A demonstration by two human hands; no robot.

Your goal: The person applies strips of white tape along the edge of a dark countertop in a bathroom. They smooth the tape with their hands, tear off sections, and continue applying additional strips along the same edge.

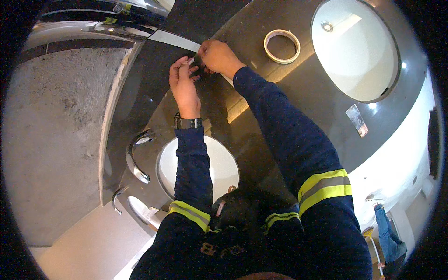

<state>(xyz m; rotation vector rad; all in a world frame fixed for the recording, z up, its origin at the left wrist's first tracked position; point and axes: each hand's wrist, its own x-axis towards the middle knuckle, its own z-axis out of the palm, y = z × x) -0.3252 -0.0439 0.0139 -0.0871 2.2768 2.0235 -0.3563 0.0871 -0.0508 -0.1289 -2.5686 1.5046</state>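
Navy sleeves, both hands' fingers (pixel 191 63) pinching white tape strip (pixel 175 40) end between them, tape roll (pixel 282 46) nearby

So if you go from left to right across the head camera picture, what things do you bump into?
Rough grey wall → curved chrome tap → left hand → right hand → cream ring-shaped roll of tape → large round white basin set in the dark countertop.
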